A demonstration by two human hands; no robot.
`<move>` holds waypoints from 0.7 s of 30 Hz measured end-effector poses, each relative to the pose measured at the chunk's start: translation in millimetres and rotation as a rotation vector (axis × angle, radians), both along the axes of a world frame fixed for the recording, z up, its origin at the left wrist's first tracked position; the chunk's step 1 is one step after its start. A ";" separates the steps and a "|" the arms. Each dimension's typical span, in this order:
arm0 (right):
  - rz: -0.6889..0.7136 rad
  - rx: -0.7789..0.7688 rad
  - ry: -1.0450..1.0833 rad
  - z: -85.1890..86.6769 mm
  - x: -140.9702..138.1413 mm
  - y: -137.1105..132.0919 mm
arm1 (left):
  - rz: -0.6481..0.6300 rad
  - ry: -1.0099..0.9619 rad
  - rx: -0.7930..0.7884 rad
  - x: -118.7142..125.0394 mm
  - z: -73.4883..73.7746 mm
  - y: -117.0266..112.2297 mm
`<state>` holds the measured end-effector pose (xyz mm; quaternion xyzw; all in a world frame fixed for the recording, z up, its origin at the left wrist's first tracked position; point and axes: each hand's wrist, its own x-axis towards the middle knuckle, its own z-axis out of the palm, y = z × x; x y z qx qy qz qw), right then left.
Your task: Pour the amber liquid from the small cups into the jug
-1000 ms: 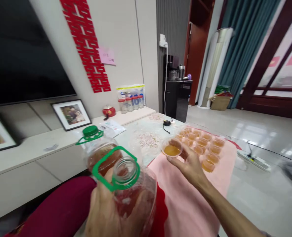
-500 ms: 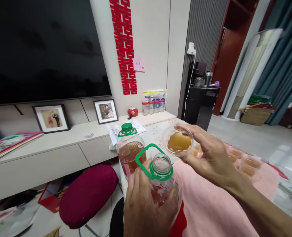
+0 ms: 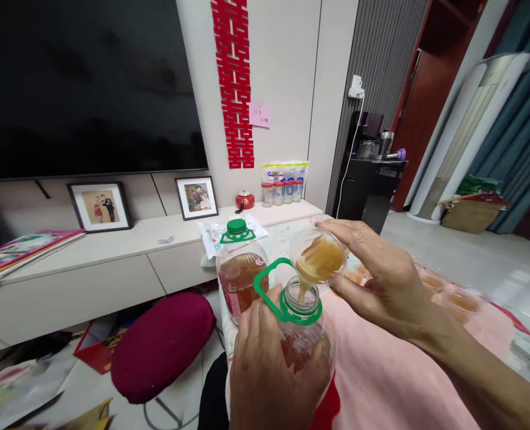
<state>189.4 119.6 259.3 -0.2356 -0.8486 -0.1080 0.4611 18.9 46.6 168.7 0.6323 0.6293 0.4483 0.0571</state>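
Head view: gripping an open bottle (image 3: 302, 351), near middle, in the left hand (image 3: 268, 373), seemingly for steadiness, and a tilted cup (image 3: 300, 246) in the right hand (image 3: 381, 270), perhaps touching the bottle's neck (image 3: 299, 307), letting amber liquid (image 3: 322, 258) inside.

Right hand (image 3: 381, 272) holds clear cup (image 3: 319, 260) tilted, amber stream (image 3: 303, 291) entering open bottle (image 3: 301, 349) gripped by left hand (image 3: 267, 370). Capped bottle (image 3: 243, 275) just beyond left hand; filled cups (image 3: 462, 301) beside right wrist.

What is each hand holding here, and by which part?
Left hand: the open bottle, around its body below the green handle ring. Right hand: the tilted clear cup, by its side opposite the pouring edge.
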 end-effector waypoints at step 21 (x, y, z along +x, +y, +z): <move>-0.016 0.265 -0.144 12.3 -4.0 -3.5 | -0.028 0.108 0.074 -4.1 1.3 4.5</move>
